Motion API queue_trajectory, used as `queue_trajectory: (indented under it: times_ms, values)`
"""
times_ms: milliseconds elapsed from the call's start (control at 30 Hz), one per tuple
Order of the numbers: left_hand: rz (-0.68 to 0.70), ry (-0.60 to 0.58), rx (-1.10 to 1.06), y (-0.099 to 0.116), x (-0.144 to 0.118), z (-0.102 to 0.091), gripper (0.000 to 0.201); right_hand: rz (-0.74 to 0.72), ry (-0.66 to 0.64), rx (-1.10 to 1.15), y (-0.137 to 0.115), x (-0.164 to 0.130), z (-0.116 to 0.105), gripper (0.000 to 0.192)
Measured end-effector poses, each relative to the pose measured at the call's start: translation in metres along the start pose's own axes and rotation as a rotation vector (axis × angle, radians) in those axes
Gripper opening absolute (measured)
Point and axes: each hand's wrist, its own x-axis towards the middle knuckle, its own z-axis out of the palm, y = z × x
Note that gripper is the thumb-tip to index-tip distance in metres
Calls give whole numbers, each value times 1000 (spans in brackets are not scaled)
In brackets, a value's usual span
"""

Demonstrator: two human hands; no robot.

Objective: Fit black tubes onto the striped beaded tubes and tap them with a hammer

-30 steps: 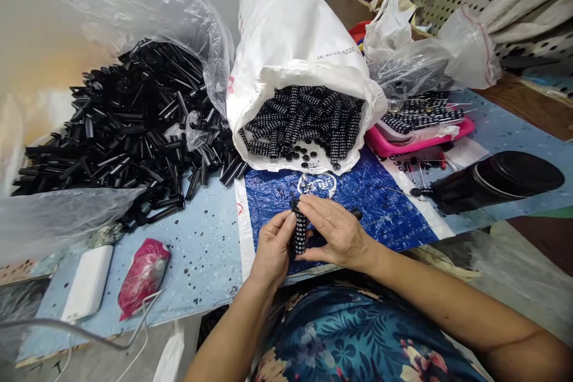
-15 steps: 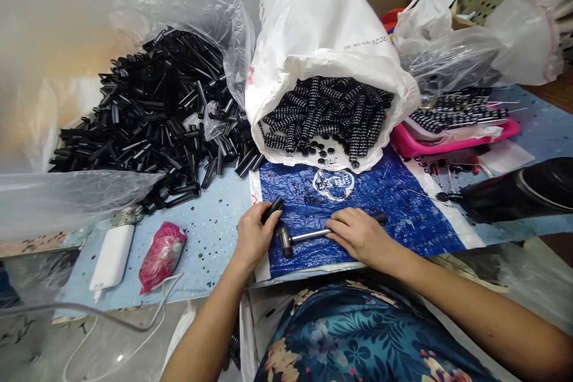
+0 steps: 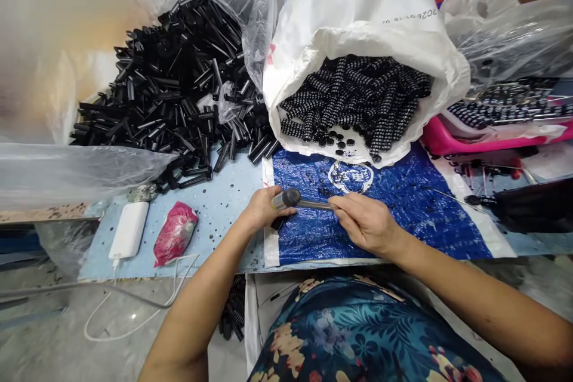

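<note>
My right hand [image 3: 367,221] is closed round the handle of a small hammer [image 3: 313,205], raised above the blue sheet [image 3: 331,239]. Its head points left and lies in front of my left hand [image 3: 263,208], covering part of the fingers. Those fingers are closed on a short black tube [image 3: 278,222], of which only a dark end shows below them. Whether hammer and tube touch, I cannot tell. Just beyond my hands, small black bits are scattered on the sheet near its white printed emblem.
Behind stands a white sack [image 3: 358,0], its mouth full of black-and-white patterned tubes [image 3: 353,95]. A heap of black tubes [image 3: 174,83] lies left. A white power bank [image 3: 129,230] and a red wrapped packet [image 3: 175,233] are nearer. At right is a pink tray [image 3: 492,144].
My right hand has lifted the hammer off the sheet and shifted its grip, bringing the head over my left hand. The left hand has turned the black tube lower. The view has moved too.
</note>
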Motion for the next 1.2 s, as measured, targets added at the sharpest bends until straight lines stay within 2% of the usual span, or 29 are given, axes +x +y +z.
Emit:
queue_trajectory:
  times_ms: [67, 167, 233, 300, 333, 367, 400, 433, 500, 567, 667, 767, 867, 967, 1067, 1133, 1200]
  values:
    - [-58, -59, 79, 4, 6, -1, 40, -87, 9, 40, -4, -2, 4, 29]
    - [-130, -71, 146, 14, 8, 0, 41, -131, -189, -115, -7, -8, 11, 22]
    - [-106, -53, 255, 20, 0, -4, 37, -117, -253, -163, -5, -12, 10, 21]
    - [-46, -109, 371, 22, -21, -19, 30, -99, -217, -105, 1, -18, 2, 22]
    - [-18, -174, 395, 20, -35, -31, 27, -86, -195, -73, 5, -22, -4, 22]
    - [-11, -344, 352, 16, -49, -44, 27, -71, -181, -60, 9, -26, -11, 22]
    - [-59, -525, 265, 11, -63, -57, 31, -53, -177, -71, 14, -31, -18, 21]
    - [-143, -639, 161, 6, -75, -68, 36, -32, -182, -101, 18, -36, -24, 20]
    - [-257, -669, -7, -2, -95, -79, 47, 6, -206, -173, 27, -46, -30, 17]
    - [-227, -563, -88, -4, -106, -70, 52, 25, -230, -198, 35, -52, -28, 18]
    - [-143, -288, -371, -2, -107, -35, 52, 5, -252, -182, 43, -56, -16, 32]
    - [-143, -185, -541, -3, -111, -4, 53, -26, -247, -216, 48, -60, -8, 41]
    - [-114, -59, -556, -8, -125, 9, 50, -45, -238, -268, 50, -67, -6, 47]
    - [-51, 172, -506, -12, -138, 6, 46, -37, -214, -317, 51, -73, -4, 48]
    - [20, 366, -415, -13, -139, -7, 40, -8, -190, -340, 54, -77, 0, 48]
    - [66, 537, -305, -13, -132, -29, 34, -3, -192, -333, 59, -79, 4, 47]
    - [64, 837, -206, -15, -122, -67, 39, -8, -183, -326, 64, -81, 7, 45]
